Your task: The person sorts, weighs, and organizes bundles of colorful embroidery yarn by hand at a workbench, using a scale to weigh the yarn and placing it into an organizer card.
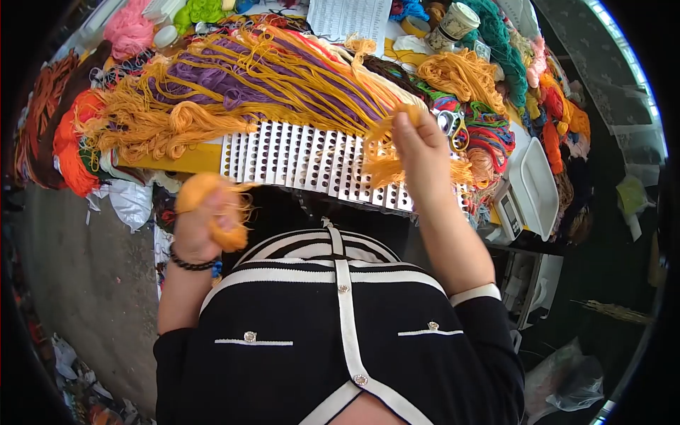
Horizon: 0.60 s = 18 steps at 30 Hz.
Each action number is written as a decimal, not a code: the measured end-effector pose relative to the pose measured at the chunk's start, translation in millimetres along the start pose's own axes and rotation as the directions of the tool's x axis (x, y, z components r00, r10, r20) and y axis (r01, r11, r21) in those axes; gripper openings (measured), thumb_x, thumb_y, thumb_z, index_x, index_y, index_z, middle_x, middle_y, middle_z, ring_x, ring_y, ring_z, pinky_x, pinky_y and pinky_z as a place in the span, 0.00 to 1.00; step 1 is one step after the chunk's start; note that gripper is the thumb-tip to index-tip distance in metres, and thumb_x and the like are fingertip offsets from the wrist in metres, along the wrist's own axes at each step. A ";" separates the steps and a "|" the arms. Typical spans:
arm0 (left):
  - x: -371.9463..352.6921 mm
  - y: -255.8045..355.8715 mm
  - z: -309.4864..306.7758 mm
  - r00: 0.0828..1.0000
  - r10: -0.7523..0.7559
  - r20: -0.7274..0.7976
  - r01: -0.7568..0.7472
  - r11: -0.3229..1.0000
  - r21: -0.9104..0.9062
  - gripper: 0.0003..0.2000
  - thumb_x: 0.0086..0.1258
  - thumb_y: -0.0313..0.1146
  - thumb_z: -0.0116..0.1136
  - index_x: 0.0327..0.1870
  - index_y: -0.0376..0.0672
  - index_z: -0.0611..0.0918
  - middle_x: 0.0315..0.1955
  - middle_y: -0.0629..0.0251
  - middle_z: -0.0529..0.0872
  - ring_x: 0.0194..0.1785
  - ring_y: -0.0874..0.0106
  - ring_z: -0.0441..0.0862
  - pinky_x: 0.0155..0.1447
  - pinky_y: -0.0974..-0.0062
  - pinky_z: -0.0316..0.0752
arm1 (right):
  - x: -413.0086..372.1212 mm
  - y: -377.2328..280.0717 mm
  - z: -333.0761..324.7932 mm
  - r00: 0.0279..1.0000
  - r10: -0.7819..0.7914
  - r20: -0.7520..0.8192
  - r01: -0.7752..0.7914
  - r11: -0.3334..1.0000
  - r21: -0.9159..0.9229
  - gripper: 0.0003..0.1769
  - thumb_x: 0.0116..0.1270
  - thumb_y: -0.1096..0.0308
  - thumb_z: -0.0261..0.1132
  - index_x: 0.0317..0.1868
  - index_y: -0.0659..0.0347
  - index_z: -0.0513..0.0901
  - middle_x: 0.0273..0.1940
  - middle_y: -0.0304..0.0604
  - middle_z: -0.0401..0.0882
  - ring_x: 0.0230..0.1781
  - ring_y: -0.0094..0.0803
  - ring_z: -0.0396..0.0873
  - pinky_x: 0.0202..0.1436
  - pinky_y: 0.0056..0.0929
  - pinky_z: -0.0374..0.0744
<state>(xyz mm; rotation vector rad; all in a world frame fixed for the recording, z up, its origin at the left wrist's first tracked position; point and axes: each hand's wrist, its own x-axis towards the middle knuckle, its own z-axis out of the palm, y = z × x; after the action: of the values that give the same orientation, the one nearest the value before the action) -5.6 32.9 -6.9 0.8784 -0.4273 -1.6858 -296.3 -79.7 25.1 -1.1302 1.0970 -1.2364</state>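
Note:
My left hand [197,230], blurred by motion, is closed around a bundle of orange-yellow yarn [230,235] just in front of the table's near edge. Strands of the bundle stick out past the fingers. Above the white perforated cards [283,152], my right hand [423,152] pinches a looped length of yellow-orange yarn [380,145] between thumb and fingers. The cards have rows of dark holes and lie side by side along the near edge. Long mustard and purple yarn strands [234,81] spread behind them. Loose light orange yarn [180,131] is heaped at their left.
Scissors [459,131] rest right of my right hand. A kitchen scale [531,188] stands at the table's right edge. Farther back are a patterned cup [455,25], a tape roll [416,27] and a printed sheet [347,18]. Bright red-orange yarn [74,152] hangs at the left.

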 end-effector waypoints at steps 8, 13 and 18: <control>-45.9 82.3 -132.6 0.931 0.351 0.098 -0.262 0.833 -0.488 0.08 0.72 0.35 0.47 0.32 0.43 0.70 0.22 0.72 0.64 0.23 0.81 0.62 0.28 0.84 0.62 | 50.3 -109.6 -138.5 0.946 -0.217 -0.242 0.227 0.974 0.015 0.13 0.70 0.63 0.53 0.26 0.54 0.69 0.17 0.29 0.58 0.16 0.18 0.53 0.19 0.20 0.52; -68.4 82.0 -206.7 0.902 0.390 -0.187 -0.432 0.798 -0.419 0.09 0.72 0.36 0.47 0.33 0.42 0.68 0.23 0.72 0.64 0.24 0.80 0.63 0.26 0.84 0.62 | 64.3 -151.6 -202.5 0.808 -0.234 -0.541 0.308 0.950 0.049 0.14 0.72 0.65 0.49 0.26 0.57 0.69 0.18 0.29 0.56 0.16 0.20 0.50 0.19 0.20 0.52; -66.7 93.4 -253.5 0.867 0.344 -0.362 -0.481 0.770 -0.420 0.11 0.70 0.32 0.49 0.26 0.45 0.66 0.19 0.74 0.64 0.22 0.81 0.63 0.28 0.84 0.62 | 74.4 -172.1 -247.7 0.684 -0.094 -0.723 0.303 0.939 0.164 0.16 0.72 0.65 0.51 0.24 0.57 0.70 0.17 0.30 0.59 0.15 0.20 0.53 0.19 0.18 0.52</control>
<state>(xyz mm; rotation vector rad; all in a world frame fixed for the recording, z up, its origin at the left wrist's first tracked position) 250.0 107.6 -87.8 0.5526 0.0162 -1.1559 -560.6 -163.5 165.3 -0.5511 1.3182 -2.0365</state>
